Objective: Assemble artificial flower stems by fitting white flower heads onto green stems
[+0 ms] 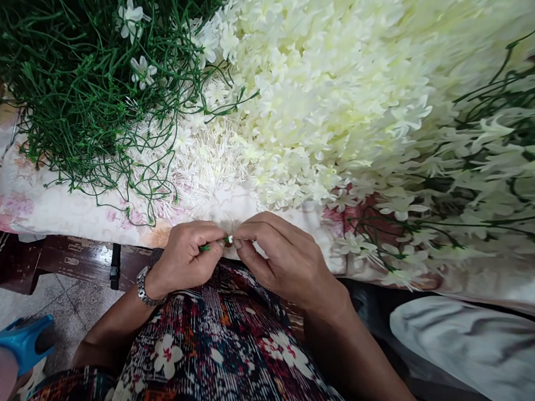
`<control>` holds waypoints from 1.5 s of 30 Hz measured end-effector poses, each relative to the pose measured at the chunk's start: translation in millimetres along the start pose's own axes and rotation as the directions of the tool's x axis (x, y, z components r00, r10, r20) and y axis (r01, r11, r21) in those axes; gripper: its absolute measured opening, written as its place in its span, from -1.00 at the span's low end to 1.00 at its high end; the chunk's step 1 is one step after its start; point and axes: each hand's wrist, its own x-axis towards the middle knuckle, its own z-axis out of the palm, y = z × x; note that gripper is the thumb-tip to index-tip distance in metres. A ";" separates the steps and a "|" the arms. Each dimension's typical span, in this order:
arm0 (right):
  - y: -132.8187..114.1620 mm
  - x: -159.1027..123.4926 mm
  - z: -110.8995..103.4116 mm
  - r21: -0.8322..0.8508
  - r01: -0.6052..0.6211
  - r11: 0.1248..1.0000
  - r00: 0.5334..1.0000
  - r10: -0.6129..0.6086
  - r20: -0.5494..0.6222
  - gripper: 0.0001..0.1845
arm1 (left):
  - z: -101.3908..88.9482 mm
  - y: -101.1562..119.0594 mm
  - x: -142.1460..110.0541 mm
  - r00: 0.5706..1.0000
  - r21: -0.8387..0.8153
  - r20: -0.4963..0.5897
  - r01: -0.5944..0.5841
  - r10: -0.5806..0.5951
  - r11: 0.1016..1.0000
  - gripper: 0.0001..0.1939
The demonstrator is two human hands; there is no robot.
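Observation:
My left hand (189,253) is closed in a pinch on a green plastic stem (205,247), whose tip shows between the fingertips. Meeting it at the table's near edge, my right hand (285,256) pinches a tiny white piece (230,239) against that tip; its exact kind is too small to make out. Beyond my hands lies a heap of thin white stamens (207,157). Behind and to the right spreads a large pile of creamy white artificial flower heads (315,103). A tangled mass of green stems (87,95) fills the left.
Green stems bearing white flowers (478,196) lie at the right. A floral cloth (86,217) covers the table. A pale-clothed leg (459,347) is at lower right. Near the floor at lower left is a blue and pink object (23,344); a black buckled strap (115,265) hangs nearby.

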 end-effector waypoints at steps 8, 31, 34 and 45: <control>0.8 2.5 5.3 0.165 -0.043 0.985 0.999 0.045 -0.011 -0.91 | -0.2 -2.0 -0.8 1.000 -0.072 -0.018 0.004 -0.005 0.997 -0.77; -1.3 3.6 15.1 0.156 -0.067 0.985 0.993 0.082 -0.089 -0.92 | 12.1 -2.8 -2.0 0.983 0.050 -0.179 0.040 -0.031 0.998 -0.74; -1.5 2.9 17.6 0.169 -0.068 0.983 0.991 0.086 -0.105 -0.92 | 13.2 -2.2 -1.3 0.981 0.059 -0.189 0.053 -0.041 0.997 -0.74; -4.6 3.0 1.8 0.180 -0.076 0.981 0.994 0.090 -0.066 -0.71 | 4.8 -5.8 -3.9 0.986 -0.099 -0.168 -0.021 0.004 0.995 -0.84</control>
